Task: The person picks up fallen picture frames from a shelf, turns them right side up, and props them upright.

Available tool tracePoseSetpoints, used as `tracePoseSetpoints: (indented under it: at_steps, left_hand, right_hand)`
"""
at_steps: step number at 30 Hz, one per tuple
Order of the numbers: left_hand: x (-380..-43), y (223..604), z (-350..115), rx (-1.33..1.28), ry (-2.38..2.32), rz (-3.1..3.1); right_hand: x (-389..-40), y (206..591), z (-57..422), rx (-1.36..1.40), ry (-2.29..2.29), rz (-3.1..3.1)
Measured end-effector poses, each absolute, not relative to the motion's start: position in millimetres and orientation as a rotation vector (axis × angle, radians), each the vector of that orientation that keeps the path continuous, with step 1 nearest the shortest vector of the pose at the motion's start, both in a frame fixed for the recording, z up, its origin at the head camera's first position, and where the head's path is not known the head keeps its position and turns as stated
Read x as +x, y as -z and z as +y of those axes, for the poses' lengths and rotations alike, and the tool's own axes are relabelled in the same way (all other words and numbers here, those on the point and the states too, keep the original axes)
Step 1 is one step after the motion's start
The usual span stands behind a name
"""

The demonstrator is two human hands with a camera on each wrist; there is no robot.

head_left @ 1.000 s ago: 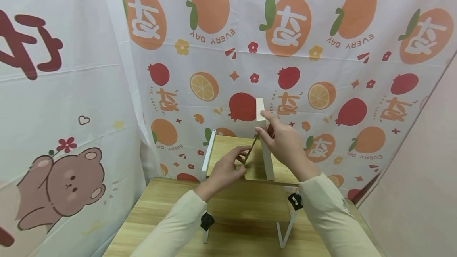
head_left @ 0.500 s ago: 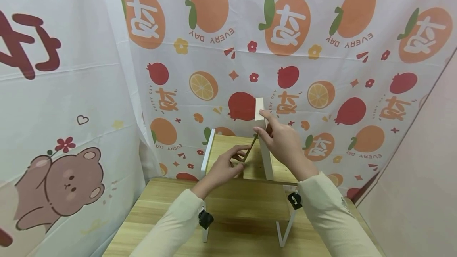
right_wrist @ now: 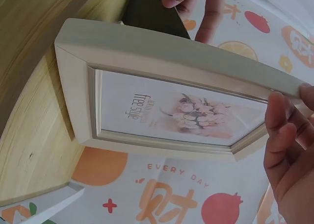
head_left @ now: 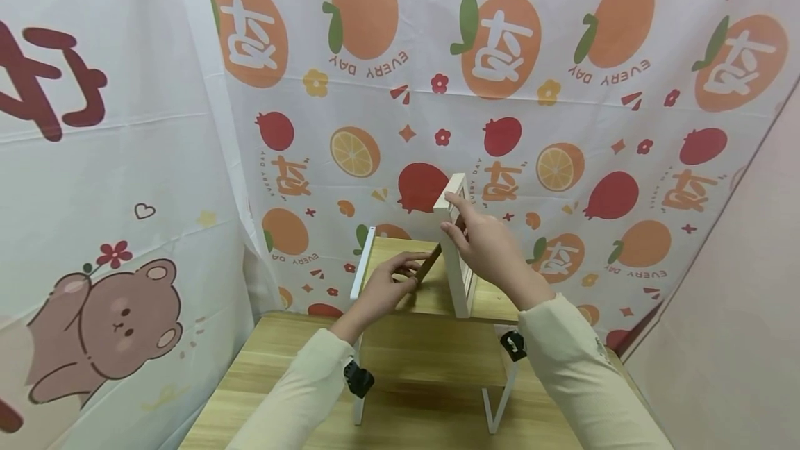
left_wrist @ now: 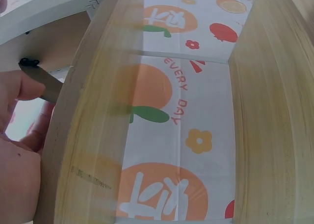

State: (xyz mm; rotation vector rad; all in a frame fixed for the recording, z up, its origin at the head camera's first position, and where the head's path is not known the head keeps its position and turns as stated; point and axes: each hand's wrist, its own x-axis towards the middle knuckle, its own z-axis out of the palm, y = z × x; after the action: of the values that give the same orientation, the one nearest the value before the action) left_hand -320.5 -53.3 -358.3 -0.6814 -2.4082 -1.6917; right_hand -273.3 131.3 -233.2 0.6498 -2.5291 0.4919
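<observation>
A cream picture frame (head_left: 454, 266) stands upright on the small wooden shelf (head_left: 400, 244). In the right wrist view its front shows a flower print (right_wrist: 196, 113) with lettering, behind a pale moulding. My right hand (head_left: 496, 248) grips the frame's upper end between thumb and fingers. At the back of the frame, a dark flat support leg (head_left: 428, 264) sticks out at a slant. My left hand (head_left: 382, 294) pinches this leg; the left wrist view shows the thumb and fingers on either side of it, with a black hinge (left_wrist: 28, 62) at its top.
The shelf has white metal legs (head_left: 493, 412) and a white side rail (head_left: 364, 262), and it stands on a larger wooden table (head_left: 250, 394). Fruit-printed cloth (head_left: 375, 103) hangs close behind, with a bear-printed cloth (head_left: 125, 325) at the left.
The picture frame has turned slightly and shifted left, so its front edge shows on the right. My left hand has moved a little left with the leg, whose flat side shows more broadly.
</observation>
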Motion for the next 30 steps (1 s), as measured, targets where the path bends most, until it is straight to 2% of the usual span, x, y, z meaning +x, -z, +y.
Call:
tracePoseSetpoints:
  at_steps: [19, 30]
  left_hand:
    - [-327.7, 354.3, -48.9, -0.549, 1.638, -2.41]
    - [-327.9, 348.9, -48.5, -0.556, 1.603, -2.426]
  right_hand:
    - [-281.4, 230.0, 126.0, 0.612, -0.582, -2.645]
    - [-283.2, 228.2, 124.6, 0.606, -0.653, -2.671]
